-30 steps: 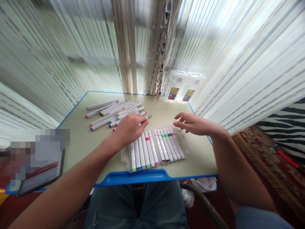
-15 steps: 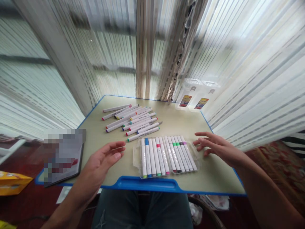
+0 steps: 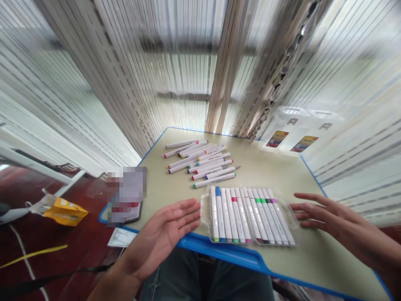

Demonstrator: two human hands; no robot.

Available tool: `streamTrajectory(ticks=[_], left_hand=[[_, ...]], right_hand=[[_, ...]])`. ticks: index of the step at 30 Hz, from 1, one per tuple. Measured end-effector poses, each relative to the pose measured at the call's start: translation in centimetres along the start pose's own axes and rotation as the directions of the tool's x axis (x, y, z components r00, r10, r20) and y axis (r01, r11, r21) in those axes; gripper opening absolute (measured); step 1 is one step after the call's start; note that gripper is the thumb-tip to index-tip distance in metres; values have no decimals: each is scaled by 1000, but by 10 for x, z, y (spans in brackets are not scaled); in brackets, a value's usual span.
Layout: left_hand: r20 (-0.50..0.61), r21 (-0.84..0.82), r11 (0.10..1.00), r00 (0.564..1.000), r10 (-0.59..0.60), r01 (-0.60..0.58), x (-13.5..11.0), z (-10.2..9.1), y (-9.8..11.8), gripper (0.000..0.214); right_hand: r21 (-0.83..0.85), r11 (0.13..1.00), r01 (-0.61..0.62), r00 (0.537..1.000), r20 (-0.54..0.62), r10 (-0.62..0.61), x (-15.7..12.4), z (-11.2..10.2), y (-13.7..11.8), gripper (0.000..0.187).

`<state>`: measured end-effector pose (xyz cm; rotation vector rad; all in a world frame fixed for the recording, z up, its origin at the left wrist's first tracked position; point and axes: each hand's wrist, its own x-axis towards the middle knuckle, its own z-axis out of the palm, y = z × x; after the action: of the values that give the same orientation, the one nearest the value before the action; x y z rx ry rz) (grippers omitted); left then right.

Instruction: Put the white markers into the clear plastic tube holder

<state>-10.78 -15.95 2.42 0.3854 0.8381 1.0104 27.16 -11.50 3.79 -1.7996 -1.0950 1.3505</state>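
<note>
A clear plastic case (image 3: 205, 211) lies open on the table, holding a row of white markers (image 3: 237, 217) with coloured ends. Beside its left edge is my left hand (image 3: 177, 219), palm turned up and inward, fingers stretched out and holding nothing. My right hand (image 3: 322, 211) hovers at the case's right side with its fingers spread and nothing in them. Whether either hand's fingertips touch the case I cannot tell. Behind the case, loose markers (image 3: 200, 161) lie in a spread pile, several with coloured tips.
Two clear cases with labels (image 3: 291, 131) stand at the table's back right, against the striped curtain (image 3: 184, 71). A tablet-like object (image 3: 133, 200), partly blurred out, rests at the left edge. The table (image 3: 275, 167) has a blue rim; a yellow bag (image 3: 67, 211) is on the floor.
The view has swung left, so the table appears shifted right. My left hand has turned its palm up and come closer to the case; my right hand stays at the other side.
</note>
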Motion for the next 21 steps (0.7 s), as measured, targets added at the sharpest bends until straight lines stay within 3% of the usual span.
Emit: streamTrajectory(ticks=[6,10,15,21], left_hand=[[-14,-3,999,999,49,-49,-7,6,-4,39],[-8,11,996,996,94,-94,-13,13,-4,39],[71,28,989,987,144,-147,-19,15,-8,44],[142,142,957,962,234,-254,-21,14,-16,60]], right_hand=[[95,996,1,1000,-23,1,-8,5,4,52],[202,979,-7,998,-52,18,-15,10,8,69],[361,932,-27,995,-82,61,-24,22,8,80],[411,911,43,996,-93,-5,-29,35,9,73]])
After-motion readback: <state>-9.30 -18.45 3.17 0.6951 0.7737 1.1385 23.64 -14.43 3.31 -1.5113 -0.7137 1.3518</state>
